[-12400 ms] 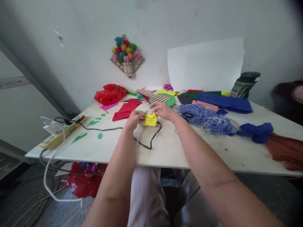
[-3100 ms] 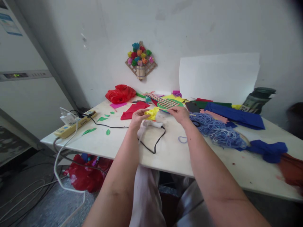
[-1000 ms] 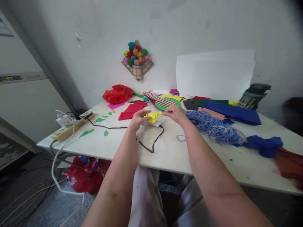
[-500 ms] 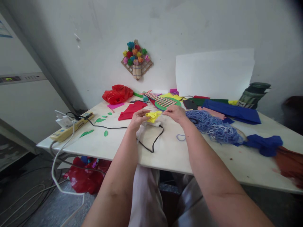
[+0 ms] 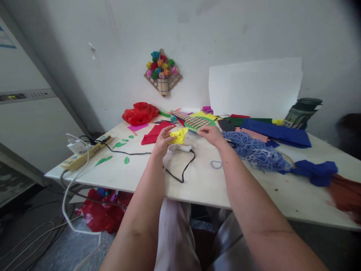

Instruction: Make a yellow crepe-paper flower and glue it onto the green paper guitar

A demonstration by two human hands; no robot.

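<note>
Crumpled yellow paper (image 5: 178, 136), gathered like a flower, is gripped between the thumb and fingers of my left hand (image 5: 163, 141) above the table. My right hand (image 5: 211, 135) is a little to the right of the paper, its fingertips pinched; whatever they hold is too fine to make out. Just beyond those fingertips lies a woven stick lattice (image 5: 197, 122) on a green backing. Below the yellow paper rests a white glue gun (image 5: 182, 148) with a black cord, its front part hidden behind my left hand and wrist.
Tangled blue yarn (image 5: 254, 150) lies right of my right hand. Red paper (image 5: 155, 132), green paper leaves (image 5: 126, 160) and a power strip (image 5: 86, 152) are on the left. A dark bottle (image 5: 301, 113) stands back right. A flower decoration (image 5: 163, 71) hangs on the wall.
My left hand has shifted slightly left with the yellow paper and turned it. My right hand's fingertips are now farther from the paper.
</note>
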